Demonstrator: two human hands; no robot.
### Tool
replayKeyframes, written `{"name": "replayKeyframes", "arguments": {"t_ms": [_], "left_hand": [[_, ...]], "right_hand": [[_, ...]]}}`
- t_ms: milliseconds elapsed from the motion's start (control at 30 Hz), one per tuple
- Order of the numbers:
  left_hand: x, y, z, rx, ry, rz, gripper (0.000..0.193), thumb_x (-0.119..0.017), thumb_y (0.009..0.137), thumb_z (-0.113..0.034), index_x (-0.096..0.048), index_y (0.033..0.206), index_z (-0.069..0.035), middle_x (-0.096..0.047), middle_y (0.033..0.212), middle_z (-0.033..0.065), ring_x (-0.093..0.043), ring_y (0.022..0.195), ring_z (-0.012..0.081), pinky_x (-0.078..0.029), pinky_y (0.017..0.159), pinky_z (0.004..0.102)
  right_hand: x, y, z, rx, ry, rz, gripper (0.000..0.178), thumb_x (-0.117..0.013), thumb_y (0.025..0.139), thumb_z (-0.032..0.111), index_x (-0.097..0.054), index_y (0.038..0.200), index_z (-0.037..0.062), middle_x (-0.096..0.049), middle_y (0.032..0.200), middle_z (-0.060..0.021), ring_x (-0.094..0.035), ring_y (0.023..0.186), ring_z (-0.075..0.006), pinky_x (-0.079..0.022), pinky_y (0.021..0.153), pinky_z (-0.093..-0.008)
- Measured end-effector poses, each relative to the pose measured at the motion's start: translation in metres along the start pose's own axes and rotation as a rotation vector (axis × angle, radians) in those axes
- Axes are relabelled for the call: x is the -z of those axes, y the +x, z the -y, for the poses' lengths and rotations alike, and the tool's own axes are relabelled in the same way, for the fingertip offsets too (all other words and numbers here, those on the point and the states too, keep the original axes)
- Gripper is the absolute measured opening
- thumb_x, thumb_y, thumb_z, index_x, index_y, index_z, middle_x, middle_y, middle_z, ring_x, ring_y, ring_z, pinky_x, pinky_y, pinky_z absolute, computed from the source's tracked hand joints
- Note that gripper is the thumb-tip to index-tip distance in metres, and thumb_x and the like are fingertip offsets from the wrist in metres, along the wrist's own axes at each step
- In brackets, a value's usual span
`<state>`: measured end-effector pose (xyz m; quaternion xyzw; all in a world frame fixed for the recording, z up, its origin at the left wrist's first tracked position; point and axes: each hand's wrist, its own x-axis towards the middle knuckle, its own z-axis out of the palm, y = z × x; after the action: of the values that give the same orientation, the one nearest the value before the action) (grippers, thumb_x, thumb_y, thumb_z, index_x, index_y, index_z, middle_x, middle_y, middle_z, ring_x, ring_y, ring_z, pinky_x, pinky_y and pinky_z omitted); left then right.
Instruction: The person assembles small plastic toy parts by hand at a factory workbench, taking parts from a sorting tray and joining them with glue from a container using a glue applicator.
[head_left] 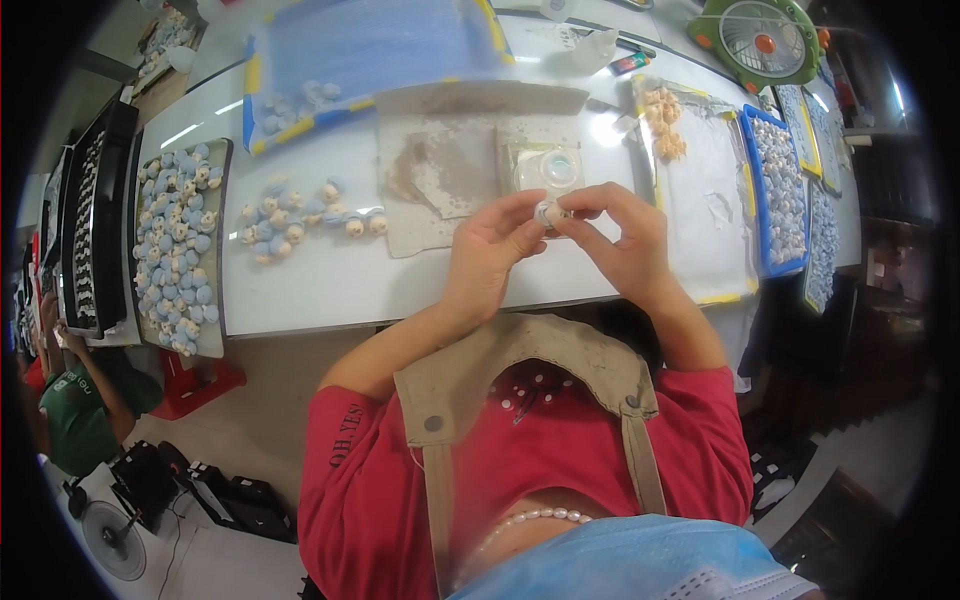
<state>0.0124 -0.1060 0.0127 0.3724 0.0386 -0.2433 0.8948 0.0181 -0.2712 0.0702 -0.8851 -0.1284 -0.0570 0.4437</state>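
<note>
Centre frame, left hand (pixel 485 250) and right hand (pixel 628 240), both grips pinching one blue-and-cream piece (pixel 549 212)! Dark lettering (pixel 345 436) on the red sleeve (pixel 370 425), lower left; pale print (pixel 72 382), green shirt (pixel 75 428), far left.

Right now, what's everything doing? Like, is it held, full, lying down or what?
Left hand: pinching the small piece
Right hand: pinching it too
Small piece: held between both hands
Loose pieces: lying in a loose group on the table
Left tray: crowded with pieces
Blue tray: filled with pieces
Orange pieces: bunched together
Cardboard: stained
Green fan: can't tell if spinning
</note>
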Motion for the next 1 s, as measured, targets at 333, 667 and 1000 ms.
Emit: {"name": "replayKeyframes", "arguments": {"t_ms": [333,667,1000], "left_hand": [[0.013,-0.009,-0.006,-0.200,0.245,-0.003,0.030,-0.065,0.083,-0.008,-0.059,0.111,0.001,-0.065,0.099,0.0067,-0.059,0.084,0.0104,-0.049,0.074,0.0237],[0.013,-0.019,-0.012,0.064,-0.159,0.039,0.039,-0.055,0.091,-0.023,-0.052,0.119,0.003,-0.061,0.104,0.0084,-0.058,0.091,0.0129,-0.048,0.083,0.0266],[0.013,-0.012,-0.033,0.218,-0.174,0.219,0.053,-0.057,0.089,-0.028,-0.040,0.127,0.003,-0.057,0.108,0.0102,-0.056,0.098,0.0161,-0.045,0.088,0.0292]], "right_hand": [[-0.014,-0.002,0.014,0.173,-0.034,-0.022,0.020,-0.070,0.069,-0.006,-0.063,0.088,0.0008,-0.064,0.083,-0.0092,-0.062,0.073,-0.0187,-0.049,0.065,-0.0265],[-0.027,0.005,0.022,0.282,-0.168,-0.007,0.026,-0.075,0.064,0.003,-0.065,0.087,0.0045,-0.062,0.086,-0.0077,-0.059,0.075,-0.0195,-0.049,0.062,-0.0270],[-0.017,0.006,0.021,0.288,-0.036,0.125,0.033,-0.076,0.061,0.005,-0.064,0.091,0.0076,-0.056,0.079,-0.0032,-0.052,0.072,-0.0173,-0.045,0.059,-0.0277]]}}
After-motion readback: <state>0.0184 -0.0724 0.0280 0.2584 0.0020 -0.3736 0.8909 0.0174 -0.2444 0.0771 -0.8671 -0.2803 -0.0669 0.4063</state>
